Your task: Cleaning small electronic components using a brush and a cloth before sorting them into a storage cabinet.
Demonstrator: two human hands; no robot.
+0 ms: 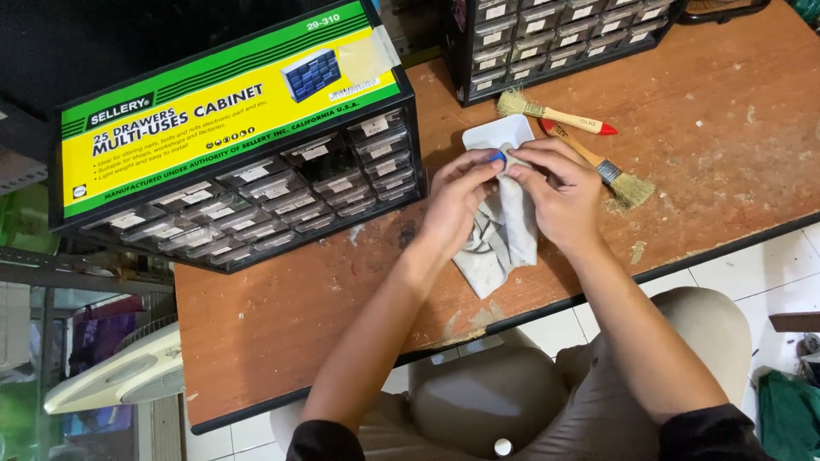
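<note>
My left hand (455, 201) and my right hand (559, 189) meet over the wooden table (282, 307), both pinching a grey cloth (502, 243) that hangs down between them. A small blue part (497, 157) shows at my left fingertips, wrapped in the top of the cloth. Just behind the hands lies a small white plastic tray (497, 134).
A black cabinet of many small clear drawers (256, 196) with a yellow and green top stands at the left. A second drawer cabinet (555, 38) stands at the back. Two paint brushes (555, 115) (611, 171) lie right of the tray. My knees and white floor tiles (752, 265) lie below the table's edge.
</note>
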